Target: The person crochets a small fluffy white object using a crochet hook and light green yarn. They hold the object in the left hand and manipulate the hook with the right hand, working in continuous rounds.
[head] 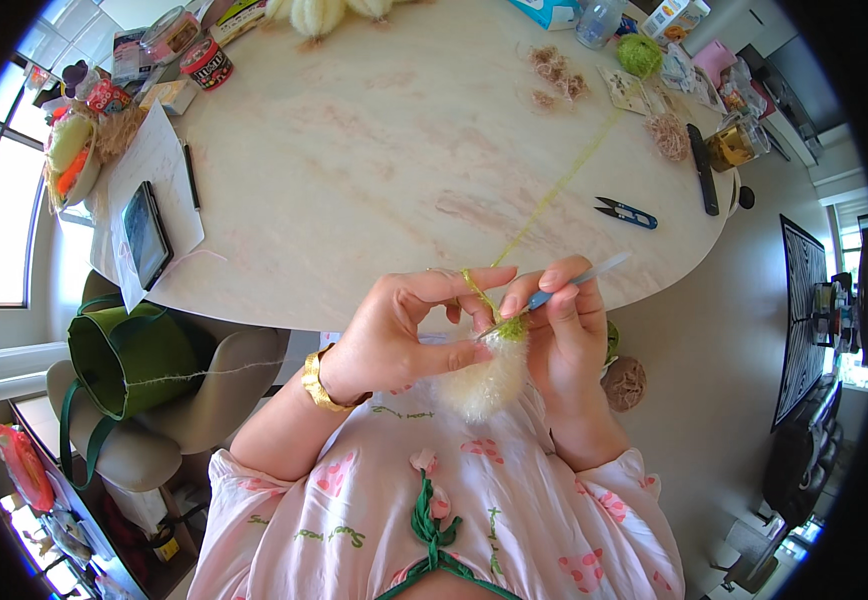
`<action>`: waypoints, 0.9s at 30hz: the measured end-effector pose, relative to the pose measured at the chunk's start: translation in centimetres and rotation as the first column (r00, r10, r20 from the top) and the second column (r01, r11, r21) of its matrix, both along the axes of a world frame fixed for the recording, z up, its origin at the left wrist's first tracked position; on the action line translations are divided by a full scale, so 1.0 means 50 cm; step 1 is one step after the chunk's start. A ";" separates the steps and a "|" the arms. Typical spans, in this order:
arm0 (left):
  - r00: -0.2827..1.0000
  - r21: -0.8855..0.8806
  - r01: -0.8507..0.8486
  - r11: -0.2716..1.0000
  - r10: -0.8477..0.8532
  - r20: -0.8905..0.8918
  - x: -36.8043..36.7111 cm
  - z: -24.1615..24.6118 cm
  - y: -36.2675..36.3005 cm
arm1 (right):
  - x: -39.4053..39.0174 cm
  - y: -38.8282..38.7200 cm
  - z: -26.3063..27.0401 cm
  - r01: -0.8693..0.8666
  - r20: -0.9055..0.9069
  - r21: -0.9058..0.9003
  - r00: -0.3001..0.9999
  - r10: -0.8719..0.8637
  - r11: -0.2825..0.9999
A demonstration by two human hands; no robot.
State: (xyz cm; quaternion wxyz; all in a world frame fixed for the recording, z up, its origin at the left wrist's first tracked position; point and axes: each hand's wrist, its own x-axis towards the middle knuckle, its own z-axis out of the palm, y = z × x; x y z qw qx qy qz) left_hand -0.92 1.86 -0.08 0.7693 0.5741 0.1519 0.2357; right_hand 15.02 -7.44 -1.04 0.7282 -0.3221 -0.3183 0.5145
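A fluffy cream crocheted piece (pixel 485 386) with a band of green stitches (pixel 513 328) at its top hangs in front of my chest. My left hand (pixel 396 322), wearing a gold bracelet at the wrist, pinches that piece near its green edge. Over the raised left index finger runs a green yarn strand (pixel 546 204), which crosses the table to a green yarn ball (pixel 638 56). Between the fingers of my right hand (pixel 572 322) is a crochet hook (pixel 539 298) with a blue and translucent handle. Its metal tip is at the green stitches.
Thread snips (pixel 626 213) and a black remote control (pixel 702 171) lie on the marble-patterned table (pixel 344 187). Pinkish yarn scraps (pixel 557 75) are farther back. On the left, a phone (pixel 146 234) rests on paper. Below stands a chair with a green bag (pixel 122 364).
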 end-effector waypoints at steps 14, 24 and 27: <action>0.995 -0.079 -0.091 0.993 0.088 -0.035 -0.003 0.009 -0.009 | 0.048 0.002 0.036 -0.018 0.639 0.332 0.739 -0.211 0.943; 0.971 0.065 -0.215 0.974 0.221 -0.089 0.003 0.011 -0.024 | 0.038 -0.012 0.052 -0.104 0.826 0.563 0.075 -0.558 0.820; 0.977 -0.103 -0.192 0.976 0.181 -0.109 0.003 0.013 -0.025 | 0.044 -0.009 0.039 0.001 0.811 0.442 0.428 -0.400 0.897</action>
